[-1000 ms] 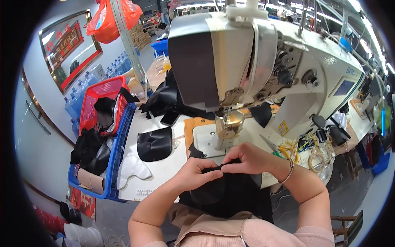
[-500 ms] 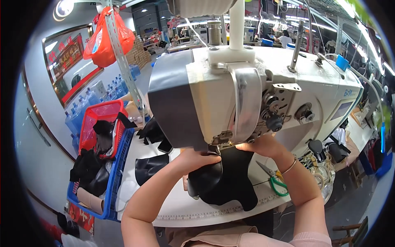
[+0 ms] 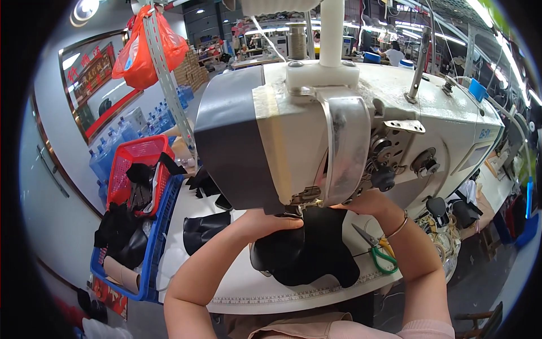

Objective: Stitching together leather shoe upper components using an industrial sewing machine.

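Under the head of a white and dark grey sewing machine (image 3: pixel 237 135) lies a black fabric piece (image 3: pixel 327 243), flat on the machine bed. A shiny black leather piece (image 3: pixel 279 248) overlaps its left side by the needle area. My left hand (image 3: pixel 268 224) grips the leather piece with the thumb on top, close to the presser foot; its other fingers are mostly hidden beneath. My right hand (image 3: pixel 366 204) holds the fabric's far right edge, its fingertips partly hidden behind the machine head. Scissors (image 3: pixel 381 248) with green and yellow handles lie right of the fabric.
More black leather pieces (image 3: pixel 204 230) rest on the white table (image 3: pixel 248 299) to the left. Beyond its left edge, a blue basket (image 3: pixel 161 248) and red basket (image 3: pixel 116 183) hold black pieces. Tangled cream-coloured strips (image 3: pixel 449 240) sit at the right. An orange bag (image 3: pixel 148 53) hangs from a post.
The view has shifted slightly, closer to the machine. The leather and fabric have turned a little under the machine head, and my right fingertips have slipped further behind it.
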Demonstrator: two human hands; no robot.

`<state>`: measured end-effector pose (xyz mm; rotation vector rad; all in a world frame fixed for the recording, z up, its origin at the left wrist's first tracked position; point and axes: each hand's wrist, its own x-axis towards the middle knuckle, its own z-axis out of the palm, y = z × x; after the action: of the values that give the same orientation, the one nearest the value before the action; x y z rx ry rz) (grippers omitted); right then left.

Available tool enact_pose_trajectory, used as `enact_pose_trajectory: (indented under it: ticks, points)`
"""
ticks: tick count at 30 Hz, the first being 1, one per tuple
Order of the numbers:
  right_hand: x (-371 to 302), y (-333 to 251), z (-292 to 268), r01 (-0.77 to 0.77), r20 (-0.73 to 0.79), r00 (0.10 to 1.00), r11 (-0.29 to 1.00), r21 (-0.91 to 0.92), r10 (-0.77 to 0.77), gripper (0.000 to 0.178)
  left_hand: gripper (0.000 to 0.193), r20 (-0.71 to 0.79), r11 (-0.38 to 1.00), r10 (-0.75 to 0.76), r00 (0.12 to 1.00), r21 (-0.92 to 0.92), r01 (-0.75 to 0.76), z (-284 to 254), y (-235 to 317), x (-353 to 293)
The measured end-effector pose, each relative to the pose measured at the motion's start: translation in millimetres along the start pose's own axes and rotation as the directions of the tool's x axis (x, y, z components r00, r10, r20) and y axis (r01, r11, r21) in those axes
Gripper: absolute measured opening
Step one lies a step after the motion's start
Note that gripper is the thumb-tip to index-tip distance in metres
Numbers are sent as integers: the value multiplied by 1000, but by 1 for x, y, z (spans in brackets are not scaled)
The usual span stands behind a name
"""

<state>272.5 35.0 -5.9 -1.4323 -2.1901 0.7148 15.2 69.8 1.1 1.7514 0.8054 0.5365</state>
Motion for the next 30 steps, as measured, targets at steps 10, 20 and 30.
enact_pose_trajectory:
  ticks: [10, 20, 30]
  points:
    - [1, 1, 0, 69, -37, 997, 992, 108, -66, 46, 56, 16, 1000, -18, 1000, 26, 17, -1, 2, 4]
    - [0, -13, 4, 190, -198, 966, 977, 101, -167, 35, 55, -2, 996, -61, 998, 59, 61, -1, 11, -1]
    - [-10, -12, 7, 176, -347, 902, 953, -246, -256, 42, 49, -20, 989, 42, 999, 143, -38, -1, 8, 2]
